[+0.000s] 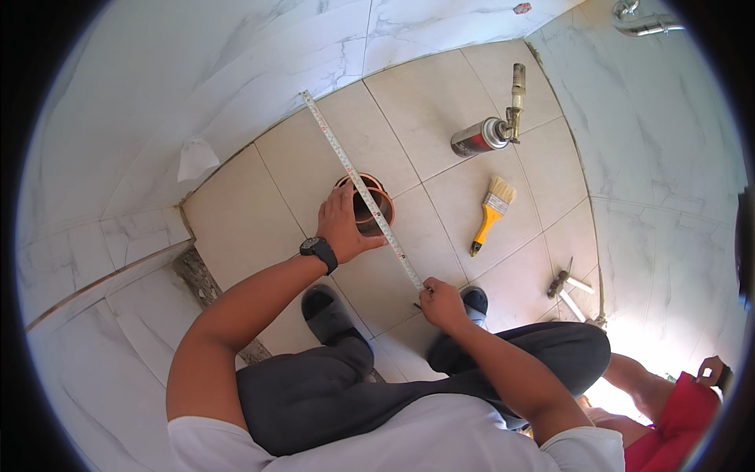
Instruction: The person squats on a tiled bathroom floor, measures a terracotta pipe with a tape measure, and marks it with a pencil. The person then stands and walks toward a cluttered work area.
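The pipe (391, 211) sits at eleven o'clock from the right hand (443, 304), whose closed fingers grip the tape (334, 143), while the left hand (344, 228), fingers spread, rests at the pipe's eight o'clock; the tape appears light, springy, best held by its end, the pipe rigid.

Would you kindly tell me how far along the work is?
The floor tiles already look laid. In hand: the left hand holds the orange-brown pipe, and the right hand holds the tape measure across it. Remaining, perhaps: whatever needs the brush and gas torch, both unheld.
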A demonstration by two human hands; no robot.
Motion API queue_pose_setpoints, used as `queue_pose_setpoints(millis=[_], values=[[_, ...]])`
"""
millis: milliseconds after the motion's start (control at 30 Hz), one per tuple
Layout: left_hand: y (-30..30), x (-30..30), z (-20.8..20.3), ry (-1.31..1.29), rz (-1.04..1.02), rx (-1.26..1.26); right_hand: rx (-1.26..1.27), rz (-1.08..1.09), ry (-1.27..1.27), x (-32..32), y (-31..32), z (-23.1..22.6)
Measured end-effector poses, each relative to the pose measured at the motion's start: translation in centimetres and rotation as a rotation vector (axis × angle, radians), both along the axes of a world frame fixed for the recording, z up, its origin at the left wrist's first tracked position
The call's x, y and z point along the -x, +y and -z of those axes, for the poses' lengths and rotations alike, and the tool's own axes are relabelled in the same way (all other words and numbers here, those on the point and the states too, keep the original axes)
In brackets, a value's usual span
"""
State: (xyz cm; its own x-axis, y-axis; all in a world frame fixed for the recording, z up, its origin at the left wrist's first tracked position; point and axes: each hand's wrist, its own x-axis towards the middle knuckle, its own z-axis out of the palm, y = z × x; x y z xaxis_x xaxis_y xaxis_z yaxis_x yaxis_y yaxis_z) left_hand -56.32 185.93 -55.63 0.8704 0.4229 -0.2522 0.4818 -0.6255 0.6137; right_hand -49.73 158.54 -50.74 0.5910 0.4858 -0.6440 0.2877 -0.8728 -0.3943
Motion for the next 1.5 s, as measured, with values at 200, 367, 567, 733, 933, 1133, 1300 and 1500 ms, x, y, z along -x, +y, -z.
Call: queue_pose_setpoints(millis=[200, 367, 567, 733, 933, 1133, 1300, 1500], values=[[-0.1, 0.2, 0.4, -0.054, -0.043, 0.211, 0.053, 0.065, 0.045, -0.2, 0.0, -0.4], [-0.1, 0.6, 0.6, -0.163, -0.045, 0.253, 0.046, 0.038, 0.059, -0.5, 0.1, -0.3], [-0.2, 0.9, 0.9, -0.145, -0.051, 0.246, 0.037, 0.015, 0.070, -0.7, -0.3, 0.5], [-0.1, 1.1, 0.9, -0.105, -0.026, 0.235, -0.044, -0.056, 0.028, -0.7, -0.9, 1.5], [1.8, 1.0, 2.0, -0.308, 0.170, 0.245, -0.082, -0.079, 0.008, -1.0, -0.6, 1.5], [2.5, 1.4, 2.8, -0.262, 0.183, 0.349, -0.026, -0.007, 0.051, -0.9, -0.1, 0.7], [2.3, 1.4, 2.4, -0.230, 0.153, 0.333, -0.018, -0.051, 0.033, -0.9, 0.2, 0.3], [2.0, 1.6, 2.6, -0.250, 0.141, 0.306, 0.001, -0.018, 0.081, -0.7, 0.3, -0.2]])
